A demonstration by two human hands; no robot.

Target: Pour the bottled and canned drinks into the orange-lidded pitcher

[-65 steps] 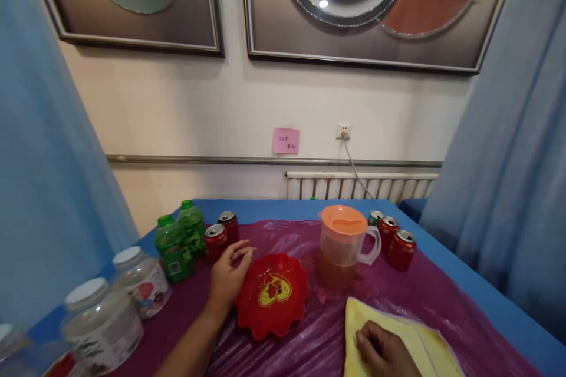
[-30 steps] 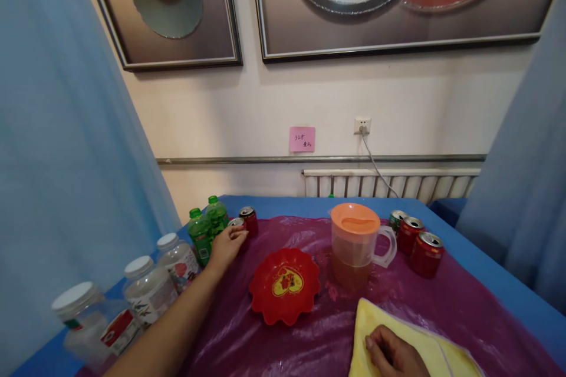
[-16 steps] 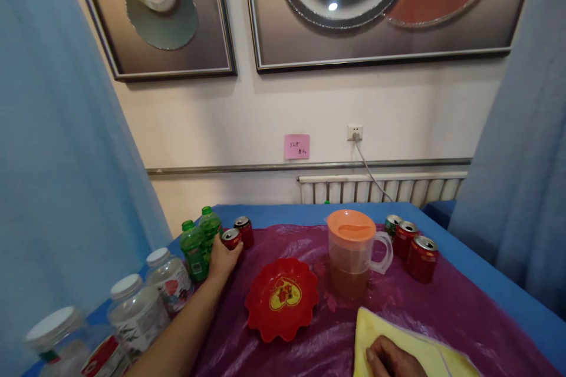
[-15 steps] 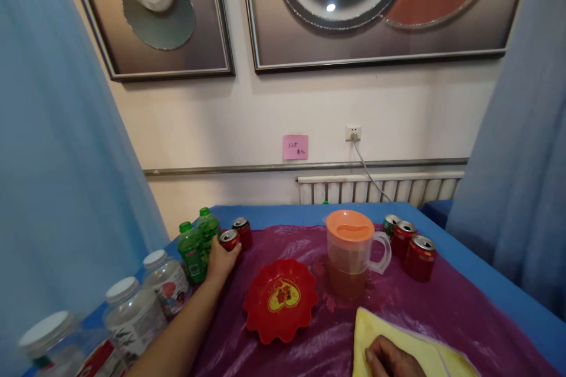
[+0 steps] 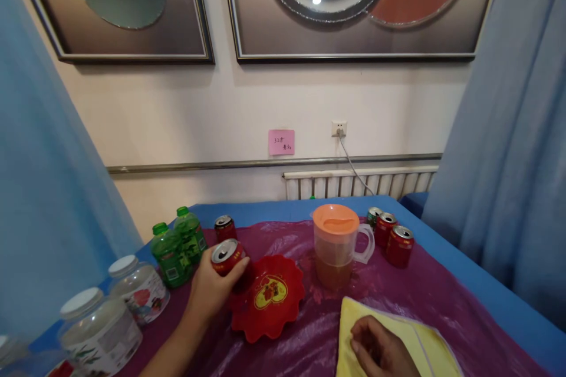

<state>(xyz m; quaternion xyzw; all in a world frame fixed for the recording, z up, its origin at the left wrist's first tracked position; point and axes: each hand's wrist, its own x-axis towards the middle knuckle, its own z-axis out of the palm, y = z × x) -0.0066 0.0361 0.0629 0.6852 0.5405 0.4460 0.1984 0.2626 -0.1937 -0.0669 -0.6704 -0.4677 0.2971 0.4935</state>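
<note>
My left hand [image 5: 212, 288] is wrapped round a red soda can [image 5: 227, 258] with an open top. The can is held up, slightly tilted, just over the left rim of a red scalloped plate [image 5: 283, 321] with a yellow heart print. A folded yellow towel [image 5: 424, 336] lies flat at the front right. On it rests my right hand [image 5: 380, 344], its fingers loosely curled and closed, with nothing visible in them. Behind the towel stands a clear pitcher [image 5: 335, 247] with an orange lid and brownish liquid inside.
Two green bottles [image 5: 170, 259] and another can [image 5: 224, 230] stand at the left, with several white-lidded jars [image 5: 99, 330] nearer me. Three cans [image 5: 400, 247] stand right of the pitcher. A purple plastic sheet [image 5: 283, 235] covers part of the blue-covered table [image 5: 265, 212].
My left hand has lifted the red can off the sheet and brought it nearer me, to the plate's edge. My right hand stays on the towel. The view has shifted rightward.
</note>
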